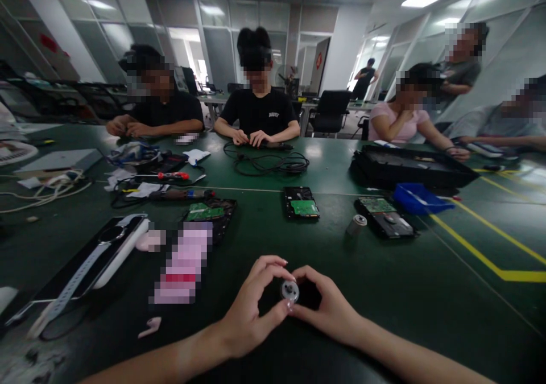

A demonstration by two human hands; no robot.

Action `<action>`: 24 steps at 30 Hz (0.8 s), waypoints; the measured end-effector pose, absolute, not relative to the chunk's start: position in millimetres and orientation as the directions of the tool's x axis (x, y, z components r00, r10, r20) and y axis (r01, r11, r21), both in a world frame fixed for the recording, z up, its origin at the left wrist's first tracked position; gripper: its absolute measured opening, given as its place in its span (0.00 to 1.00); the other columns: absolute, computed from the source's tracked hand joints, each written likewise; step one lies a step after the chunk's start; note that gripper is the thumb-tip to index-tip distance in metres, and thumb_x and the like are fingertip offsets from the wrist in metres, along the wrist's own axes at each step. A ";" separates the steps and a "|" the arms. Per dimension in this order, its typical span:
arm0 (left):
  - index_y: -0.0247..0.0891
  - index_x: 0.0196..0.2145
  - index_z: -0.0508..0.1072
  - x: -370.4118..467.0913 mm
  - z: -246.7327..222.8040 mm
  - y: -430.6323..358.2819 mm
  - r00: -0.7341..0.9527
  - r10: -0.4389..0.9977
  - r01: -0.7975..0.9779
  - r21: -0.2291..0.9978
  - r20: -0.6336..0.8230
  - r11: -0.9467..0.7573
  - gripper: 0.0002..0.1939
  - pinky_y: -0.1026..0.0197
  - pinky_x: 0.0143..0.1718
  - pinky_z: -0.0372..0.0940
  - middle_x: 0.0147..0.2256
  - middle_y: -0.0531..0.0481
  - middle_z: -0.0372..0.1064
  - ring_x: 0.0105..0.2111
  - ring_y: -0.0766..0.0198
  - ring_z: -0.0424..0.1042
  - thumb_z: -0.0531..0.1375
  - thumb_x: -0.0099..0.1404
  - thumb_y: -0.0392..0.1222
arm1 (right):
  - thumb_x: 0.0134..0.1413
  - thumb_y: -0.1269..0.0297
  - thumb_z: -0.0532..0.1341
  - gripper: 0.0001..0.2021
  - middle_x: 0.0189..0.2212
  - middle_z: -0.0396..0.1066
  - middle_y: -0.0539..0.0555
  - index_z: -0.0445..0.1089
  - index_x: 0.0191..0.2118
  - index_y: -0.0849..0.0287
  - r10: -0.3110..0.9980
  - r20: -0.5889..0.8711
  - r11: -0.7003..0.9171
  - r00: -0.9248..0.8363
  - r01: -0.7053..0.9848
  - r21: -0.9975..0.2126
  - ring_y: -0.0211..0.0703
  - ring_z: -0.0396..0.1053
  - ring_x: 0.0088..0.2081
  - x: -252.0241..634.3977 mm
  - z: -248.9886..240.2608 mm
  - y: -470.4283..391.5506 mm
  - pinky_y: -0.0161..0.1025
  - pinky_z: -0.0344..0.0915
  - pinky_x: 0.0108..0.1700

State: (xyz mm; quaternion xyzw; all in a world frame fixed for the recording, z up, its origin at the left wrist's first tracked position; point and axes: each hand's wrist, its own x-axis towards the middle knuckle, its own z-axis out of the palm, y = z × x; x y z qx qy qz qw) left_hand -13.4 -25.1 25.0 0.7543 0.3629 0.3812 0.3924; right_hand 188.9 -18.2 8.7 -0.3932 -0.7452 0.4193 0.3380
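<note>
A small round metal part, grey with a dark centre (pixel 289 290), is held upright between both hands just above the green table (pixel 239 259). My left hand (pixel 256 304) curls round its left side, thumb low and index finger over the top. From the right, my right hand (pixel 328 304) pinches it with thumb and fingertips. A similar metal cylinder (pixel 356 225) stands on the table beyond my right hand. Farther ahead lies a hard drive (pixel 301 203) with a green circuit board.
More hard drives lie left (pixel 211 216) and right (pixel 386 216). A blue tray (pixel 420 198) and black case (pixel 413 166) are back right. Phone (pixel 183 264), watch (pixel 111 233), earbud (pixel 150 327) and screwdriver (pixel 173 176) are left. People sit opposite, near a black cable (pixel 273 162).
</note>
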 end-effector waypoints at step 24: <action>0.42 0.35 0.76 -68.1 79.1 29.5 0.424 0.905 0.768 0.545 -0.038 -0.337 0.08 0.62 0.35 0.62 0.32 0.53 0.77 0.33 0.59 0.74 0.56 0.64 0.36 | 0.50 0.62 0.69 0.16 0.39 0.73 0.53 0.68 0.44 0.58 0.865 0.128 0.306 -0.484 0.308 -0.901 0.44 0.71 0.41 190.3 17.8 -19.2 0.41 0.68 0.45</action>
